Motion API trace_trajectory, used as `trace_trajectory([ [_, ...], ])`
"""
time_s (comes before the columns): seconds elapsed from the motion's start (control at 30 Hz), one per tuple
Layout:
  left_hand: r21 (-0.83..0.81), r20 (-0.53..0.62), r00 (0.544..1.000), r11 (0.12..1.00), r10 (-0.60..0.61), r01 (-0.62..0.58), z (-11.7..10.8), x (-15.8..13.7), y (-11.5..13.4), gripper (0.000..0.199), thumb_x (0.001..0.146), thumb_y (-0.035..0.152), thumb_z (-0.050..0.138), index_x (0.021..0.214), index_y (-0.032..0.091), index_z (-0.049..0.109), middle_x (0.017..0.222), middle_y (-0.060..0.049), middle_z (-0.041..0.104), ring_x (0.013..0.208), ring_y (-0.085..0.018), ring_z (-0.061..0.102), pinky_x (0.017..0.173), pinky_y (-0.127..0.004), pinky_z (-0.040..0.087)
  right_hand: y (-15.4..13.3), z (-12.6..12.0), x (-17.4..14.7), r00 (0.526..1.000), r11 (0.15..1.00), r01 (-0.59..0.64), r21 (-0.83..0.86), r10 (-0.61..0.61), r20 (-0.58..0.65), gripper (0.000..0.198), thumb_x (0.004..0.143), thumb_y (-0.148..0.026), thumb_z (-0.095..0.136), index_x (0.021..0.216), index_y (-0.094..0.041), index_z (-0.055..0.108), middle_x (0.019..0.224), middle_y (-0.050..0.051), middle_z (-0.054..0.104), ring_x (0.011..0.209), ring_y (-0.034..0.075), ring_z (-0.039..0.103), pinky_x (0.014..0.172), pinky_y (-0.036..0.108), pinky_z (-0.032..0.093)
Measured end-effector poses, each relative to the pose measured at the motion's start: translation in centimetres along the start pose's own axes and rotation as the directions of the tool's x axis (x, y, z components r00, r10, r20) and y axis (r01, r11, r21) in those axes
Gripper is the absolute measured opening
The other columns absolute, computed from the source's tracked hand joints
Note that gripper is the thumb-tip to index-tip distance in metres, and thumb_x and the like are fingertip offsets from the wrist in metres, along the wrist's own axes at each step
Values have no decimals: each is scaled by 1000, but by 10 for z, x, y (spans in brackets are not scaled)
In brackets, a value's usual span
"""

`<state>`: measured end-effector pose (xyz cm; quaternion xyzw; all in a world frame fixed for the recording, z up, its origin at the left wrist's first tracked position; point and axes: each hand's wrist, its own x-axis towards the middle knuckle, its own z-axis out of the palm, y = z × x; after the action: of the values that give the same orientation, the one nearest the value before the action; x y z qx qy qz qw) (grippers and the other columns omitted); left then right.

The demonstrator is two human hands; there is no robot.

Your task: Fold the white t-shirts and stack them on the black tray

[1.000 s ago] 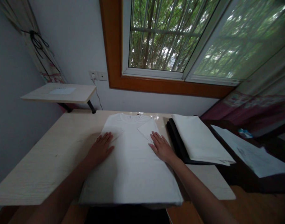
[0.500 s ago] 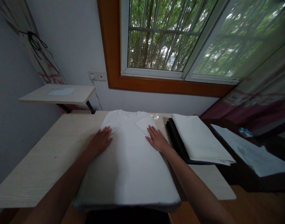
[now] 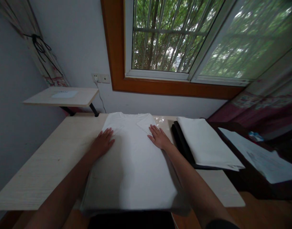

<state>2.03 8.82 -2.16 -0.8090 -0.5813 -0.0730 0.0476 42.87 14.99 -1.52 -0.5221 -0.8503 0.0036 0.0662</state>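
A white T-shirt [image 3: 136, 159] lies spread on the light wooden table, its neckline toward the window and its lower end at the near edge. The sleeves are folded inward over the body. My left hand [image 3: 103, 141] rests flat on the shirt's left side by the sleeve, fingers stretched out. On the opposite side, my right hand [image 3: 159, 137] presses flat beside the folded right sleeve, fingers extended. Neither hand grips the cloth. A shadow covers the left part of the shirt.
Right of the shirt, folded white cloth [image 3: 208, 143] lies over black cloth [image 3: 182, 143]. A small raised shelf [image 3: 83, 97] stands at the table's [image 3: 40, 171] back left. Beyond the right edge, a printed sheet [image 3: 262, 159] lies on a dark surface. A window [image 3: 169, 47] is behind.
My right hand has slid slightly left and away from me on the shirt. The left hand stays almost in place. The whole view has shifted a little.
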Motion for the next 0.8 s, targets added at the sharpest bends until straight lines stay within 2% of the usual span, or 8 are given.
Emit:
trace_trajectory([
  [0.23, -17, 6, 998, 998, 60, -60, 3, 34, -8, 64, 104, 49, 24, 157, 14, 36, 166, -13, 30, 155, -24, 25, 126, -47, 21, 12, 2, 0, 997, 997, -79, 1, 79, 2, 68, 105, -56, 25, 161, -18, 30, 168, 9, 21, 157, 25, 18, 127, 50, 16],
  [0.47, -4, -12, 996, 996, 92, -92, 10, 61, -12, 63, 104, 47, 26, 157, 15, 35, 165, -12, 33, 155, -22, 25, 127, -44, 16, 28, 0, 14, 992, 993, -122, 4, 121, 31, 69, 105, -57, 23, 161, -18, 29, 168, 9, 21, 157, 25, 18, 127, 51, 15],
  [0.63, -8, -11, 997, 997, 82, -82, 10, 70, -14, 63, 103, 47, 27, 157, 15, 35, 165, -12, 34, 155, -22, 24, 127, -44, 16, 31, -3, 26, 988, 989, -145, 7, 145, 50, 67, 105, -55, 23, 161, -20, 28, 169, 8, 20, 157, 25, 17, 126, 52, 16],
  [0.8, -24, -11, 994, 994, 105, -105, 6, 65, -13, 60, 103, 45, 30, 158, 20, 35, 166, -10, 30, 156, -23, 21, 127, -47, 17, 30, -4, 26, 992, 992, -127, -1, 127, 22, 66, 105, -52, 26, 161, -18, 30, 168, 9, 21, 156, 26, 19, 126, 53, 17],
])
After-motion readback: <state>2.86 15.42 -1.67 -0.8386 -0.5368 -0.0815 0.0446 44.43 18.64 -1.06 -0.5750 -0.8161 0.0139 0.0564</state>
